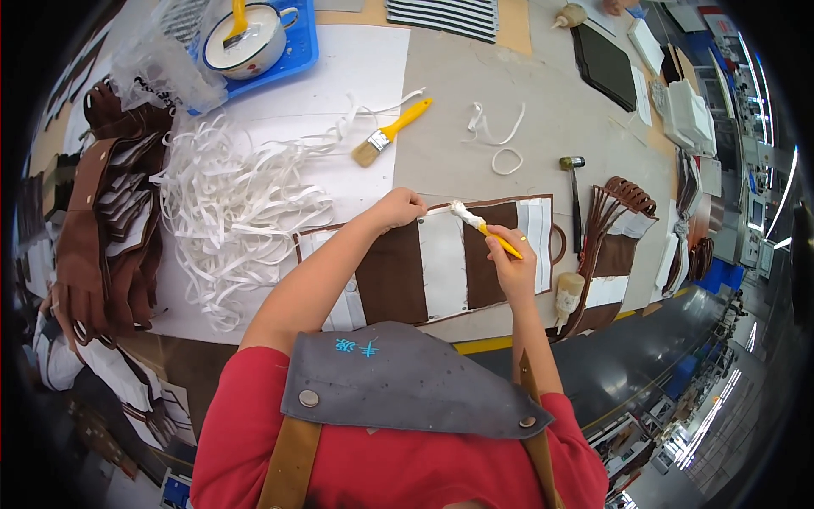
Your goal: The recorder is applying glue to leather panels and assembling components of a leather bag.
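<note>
Brown-and-white banded, a flat leather-like panel (389,271) lies on a grey worktable (564,102), its upper edge apparently only part-coated; the right hand (514,261) grips a yellow-handled, white-pasted brush (468,215), the left hand (400,209) is closed there, hold unclear. Heaped white ribbons (237,212) look unused.

Blue lettering (370,349) — two characters — on the grey apron bib (415,386)

The lone fisheye looks steeply down from the worker's head, close above the grey bib (407,382) at lower centre, facing across the table (543,93); left hand (400,209) and right hand (514,261) fall mid-frame, edges bending rimward.
</note>
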Action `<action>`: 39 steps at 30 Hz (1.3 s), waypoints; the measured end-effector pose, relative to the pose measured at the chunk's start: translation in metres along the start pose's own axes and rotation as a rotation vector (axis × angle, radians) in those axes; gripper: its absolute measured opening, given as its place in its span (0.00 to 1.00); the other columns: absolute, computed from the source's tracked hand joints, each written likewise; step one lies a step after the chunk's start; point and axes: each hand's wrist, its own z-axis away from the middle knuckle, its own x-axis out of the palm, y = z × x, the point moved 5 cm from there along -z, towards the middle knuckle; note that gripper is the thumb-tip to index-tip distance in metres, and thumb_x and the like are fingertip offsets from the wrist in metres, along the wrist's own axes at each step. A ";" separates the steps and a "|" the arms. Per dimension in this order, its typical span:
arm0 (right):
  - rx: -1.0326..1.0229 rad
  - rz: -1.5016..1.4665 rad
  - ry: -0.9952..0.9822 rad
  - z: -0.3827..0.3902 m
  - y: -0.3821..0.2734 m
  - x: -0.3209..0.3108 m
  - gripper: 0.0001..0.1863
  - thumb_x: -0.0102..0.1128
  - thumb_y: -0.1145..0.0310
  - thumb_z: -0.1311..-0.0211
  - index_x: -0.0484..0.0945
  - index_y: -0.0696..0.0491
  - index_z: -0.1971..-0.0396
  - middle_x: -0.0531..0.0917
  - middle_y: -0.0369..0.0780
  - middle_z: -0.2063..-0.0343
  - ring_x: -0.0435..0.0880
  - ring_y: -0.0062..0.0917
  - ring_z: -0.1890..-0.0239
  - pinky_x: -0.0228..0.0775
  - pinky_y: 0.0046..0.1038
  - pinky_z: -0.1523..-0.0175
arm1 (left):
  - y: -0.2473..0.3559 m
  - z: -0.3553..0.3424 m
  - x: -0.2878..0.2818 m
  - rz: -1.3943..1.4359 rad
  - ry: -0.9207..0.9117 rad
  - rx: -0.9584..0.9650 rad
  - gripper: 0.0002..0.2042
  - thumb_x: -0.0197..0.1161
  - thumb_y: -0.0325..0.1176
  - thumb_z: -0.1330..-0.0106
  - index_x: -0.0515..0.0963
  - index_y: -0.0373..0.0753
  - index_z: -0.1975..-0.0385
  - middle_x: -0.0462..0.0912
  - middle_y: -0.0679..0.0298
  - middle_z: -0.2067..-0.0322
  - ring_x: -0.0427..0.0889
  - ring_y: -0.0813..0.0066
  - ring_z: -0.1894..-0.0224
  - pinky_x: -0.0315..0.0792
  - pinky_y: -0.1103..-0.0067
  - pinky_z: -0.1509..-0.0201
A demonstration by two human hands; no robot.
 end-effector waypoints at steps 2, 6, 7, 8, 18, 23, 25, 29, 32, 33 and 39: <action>-0.052 0.045 0.000 -0.002 -0.005 0.001 0.08 0.54 0.77 0.50 0.75 0.57 0.68 0.70 0.35 0.78 0.69 0.13 0.79 0.62 0.13 0.77 | 0.001 0.001 0.000 0.057 -0.031 0.029 0.06 0.54 0.29 0.50 0.76 0.35 0.74 0.73 0.69 0.79 0.68 0.82 0.74 0.62 0.86 0.69; -0.296 0.172 -0.079 -0.004 -0.038 0.015 0.09 0.56 0.76 0.53 0.75 0.55 0.69 0.70 0.36 0.81 0.69 0.19 0.81 0.61 0.18 0.78 | -0.004 0.001 0.002 0.163 -0.043 0.034 0.08 0.55 0.30 0.48 0.75 0.33 0.70 0.74 0.67 0.76 0.68 0.82 0.71 0.61 0.87 0.64; -0.295 0.173 -0.075 -0.005 -0.038 0.016 0.09 0.56 0.76 0.53 0.75 0.55 0.69 0.70 0.36 0.81 0.69 0.19 0.81 0.61 0.18 0.78 | -0.005 0.000 0.003 0.193 -0.068 0.026 0.09 0.55 0.30 0.48 0.75 0.33 0.69 0.74 0.66 0.74 0.68 0.81 0.69 0.61 0.87 0.62; -0.300 0.218 -0.095 -0.006 -0.038 0.018 0.09 0.57 0.76 0.54 0.75 0.55 0.69 0.71 0.37 0.81 0.69 0.21 0.81 0.61 0.20 0.77 | -0.007 -0.001 0.005 0.223 -0.092 0.018 0.10 0.55 0.30 0.47 0.74 0.33 0.67 0.74 0.66 0.72 0.68 0.81 0.68 0.60 0.86 0.61; -0.300 0.246 0.003 0.001 -0.038 0.009 0.09 0.58 0.74 0.55 0.75 0.53 0.70 0.71 0.39 0.80 0.71 0.25 0.80 0.63 0.22 0.76 | -0.008 0.003 0.006 0.323 -0.114 -0.014 0.10 0.53 0.28 0.47 0.74 0.35 0.65 0.75 0.65 0.69 0.69 0.80 0.65 0.60 0.86 0.58; -0.229 0.386 0.052 0.001 -0.016 0.006 0.09 0.58 0.76 0.55 0.75 0.55 0.70 0.71 0.39 0.80 0.71 0.25 0.79 0.62 0.22 0.76 | -0.007 0.003 0.011 0.383 -0.169 -0.004 0.11 0.49 0.27 0.45 0.74 0.36 0.63 0.75 0.64 0.67 0.69 0.80 0.62 0.60 0.86 0.56; -0.235 0.364 0.128 0.002 -0.012 -0.002 0.09 0.57 0.76 0.54 0.75 0.55 0.70 0.72 0.39 0.80 0.71 0.26 0.79 0.62 0.22 0.76 | -0.006 0.003 0.010 0.354 -0.153 -0.008 0.12 0.48 0.27 0.45 0.74 0.36 0.62 0.75 0.64 0.66 0.69 0.79 0.61 0.60 0.85 0.55; -0.355 0.313 0.095 0.013 -0.024 0.007 0.10 0.58 0.77 0.56 0.75 0.55 0.69 0.72 0.39 0.80 0.71 0.26 0.80 0.62 0.22 0.77 | -0.008 0.002 0.010 0.353 -0.154 0.005 0.12 0.48 0.27 0.44 0.73 0.36 0.61 0.75 0.64 0.65 0.68 0.79 0.60 0.59 0.84 0.54; -0.336 0.272 -0.003 0.019 -0.021 0.022 0.10 0.59 0.77 0.56 0.75 0.54 0.69 0.71 0.39 0.80 0.71 0.26 0.80 0.62 0.22 0.76 | -0.011 -0.001 0.010 0.365 -0.168 0.017 0.12 0.48 0.27 0.44 0.73 0.36 0.62 0.75 0.64 0.65 0.68 0.78 0.60 0.59 0.84 0.54; -0.284 0.304 0.050 0.016 -0.015 0.017 0.10 0.59 0.77 0.56 0.75 0.54 0.69 0.71 0.39 0.80 0.71 0.26 0.80 0.62 0.22 0.76 | -0.011 -0.001 0.010 0.365 -0.166 0.017 0.12 0.48 0.27 0.44 0.73 0.36 0.62 0.75 0.64 0.65 0.68 0.78 0.60 0.59 0.84 0.54; -0.288 0.326 0.162 0.014 -0.020 -0.002 0.09 0.58 0.77 0.56 0.75 0.55 0.70 0.71 0.39 0.80 0.70 0.26 0.79 0.62 0.21 0.75 | -0.006 0.003 0.006 0.297 -0.118 0.005 0.12 0.48 0.25 0.44 0.70 0.33 0.60 0.75 0.64 0.67 0.72 0.82 0.65 0.65 0.86 0.59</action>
